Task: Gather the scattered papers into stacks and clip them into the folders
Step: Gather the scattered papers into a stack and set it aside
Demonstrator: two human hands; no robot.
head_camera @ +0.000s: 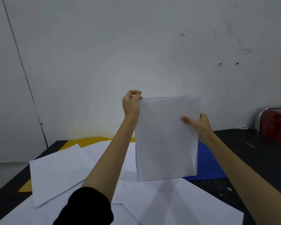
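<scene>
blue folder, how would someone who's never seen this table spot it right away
On the dark table, look right of the spread of loose white sheets. The blue folder lies flat there, partly behind the upright paper stack that both hands hold. It is the only blue thing; the other folder is yellow.

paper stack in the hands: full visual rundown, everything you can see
The paper stack is a thin sheaf of plain white sheets, held upright in portrait, its bottom edge resting on loose sheets on the table. Edges are roughly aligned, with slight offsets showing along the top, the right side and the bottom corners. The left hand pinches the top left corner; the right hand grips the right edge, thumb across the front. A blue folder lies behind its lower right.
</scene>
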